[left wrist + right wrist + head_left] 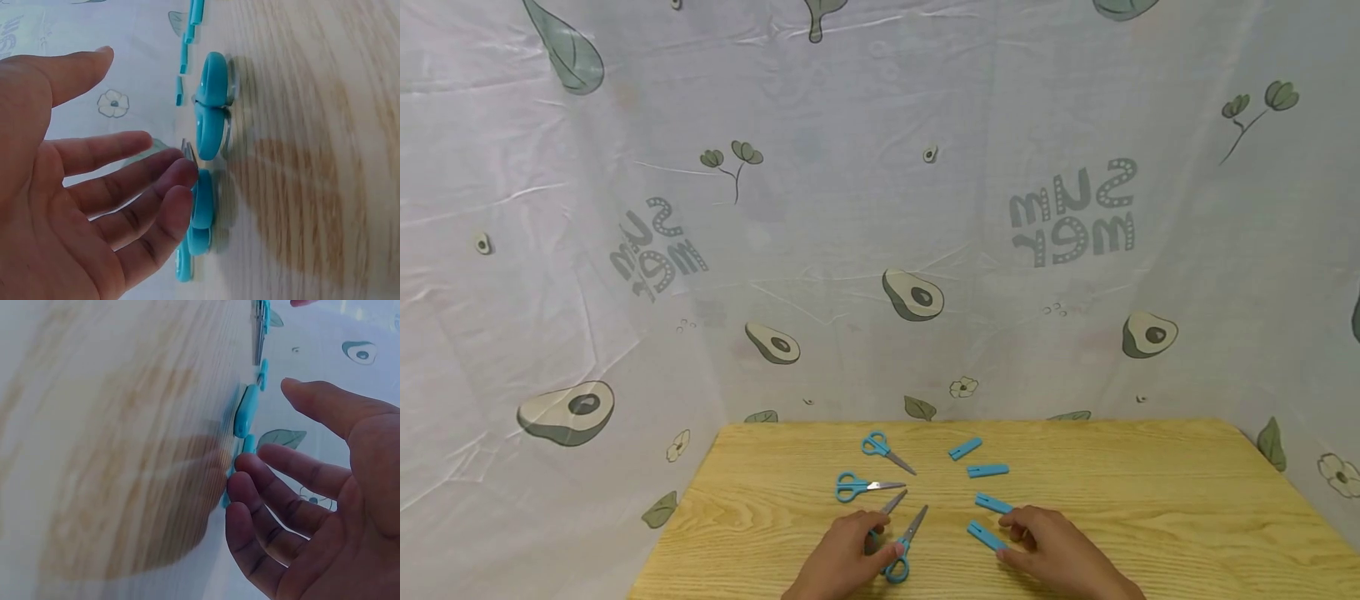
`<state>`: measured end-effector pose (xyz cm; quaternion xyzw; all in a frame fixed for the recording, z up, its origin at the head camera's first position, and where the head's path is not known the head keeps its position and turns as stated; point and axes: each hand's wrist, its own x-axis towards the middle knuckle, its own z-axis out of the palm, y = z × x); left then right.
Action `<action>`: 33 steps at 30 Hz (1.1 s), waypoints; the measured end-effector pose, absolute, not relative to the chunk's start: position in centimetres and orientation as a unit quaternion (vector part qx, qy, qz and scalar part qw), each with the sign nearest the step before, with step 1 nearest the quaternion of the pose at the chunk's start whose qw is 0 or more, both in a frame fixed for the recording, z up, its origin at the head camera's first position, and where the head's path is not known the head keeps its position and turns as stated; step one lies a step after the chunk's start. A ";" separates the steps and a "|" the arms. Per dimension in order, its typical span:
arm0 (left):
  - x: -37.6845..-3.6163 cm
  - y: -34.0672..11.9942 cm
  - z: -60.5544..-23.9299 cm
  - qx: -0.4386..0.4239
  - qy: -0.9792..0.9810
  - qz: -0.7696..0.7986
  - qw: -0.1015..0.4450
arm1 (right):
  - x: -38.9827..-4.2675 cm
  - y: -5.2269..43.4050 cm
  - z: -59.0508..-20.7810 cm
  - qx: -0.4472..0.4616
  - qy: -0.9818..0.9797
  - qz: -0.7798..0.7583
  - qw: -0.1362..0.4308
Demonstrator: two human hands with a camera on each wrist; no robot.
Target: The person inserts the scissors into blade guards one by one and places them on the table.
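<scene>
Reading the left hand (850, 550): I see the thumb standing well off from the fingers, which are loosely spread and slightly bent, pinching nothing. It hangs over the two nearer scissors; whether a fingertip touches a handle I cannot tell.
Right hand (1060, 546): thumb and fingers apart here too, fingers a little curled, nothing pinched. It hovers by the right ends of the two nearer caps, contact unclear to me.
Scissors, left group: four on the wooden table (1150, 479): farthest scissors (887, 453), second scissors (868, 485), third scissors (895, 501) partly covered by the left hand, and nearest scissors (909, 537) beside its thumb.
Blue caps, right group: farthest cap (965, 449), second cap (988, 471), third cap (993, 503), nearest cap (986, 536), each apart from the next.
Scissor handling: I judge them light and stiff, the smooth loops slightly slippery, the blades liable to swing at the pivot. I would pinch both loops together, well back from the points.
Cap handling: probably light, rigid and easily nudged. I would take the long sides near the right end, leaving the notched left end free.
</scene>
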<state>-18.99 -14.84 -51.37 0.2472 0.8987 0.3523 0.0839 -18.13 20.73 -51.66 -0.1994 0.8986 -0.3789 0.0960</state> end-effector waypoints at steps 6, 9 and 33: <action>-18.7 -14.5 -51.7 0.236 0.899 0.357 0.091 | -18.3 20.2 -51.7 -0.190 0.901 -0.376 0.107; -18.5 -14.3 -51.6 0.221 0.905 0.353 0.086 | -18.4 20.0 -51.7 -0.189 0.902 -0.373 0.108; -18.5 -13.2 -53.3 0.176 0.897 0.392 0.098 | -19.1 19.2 -52.1 -0.183 0.908 -0.360 0.109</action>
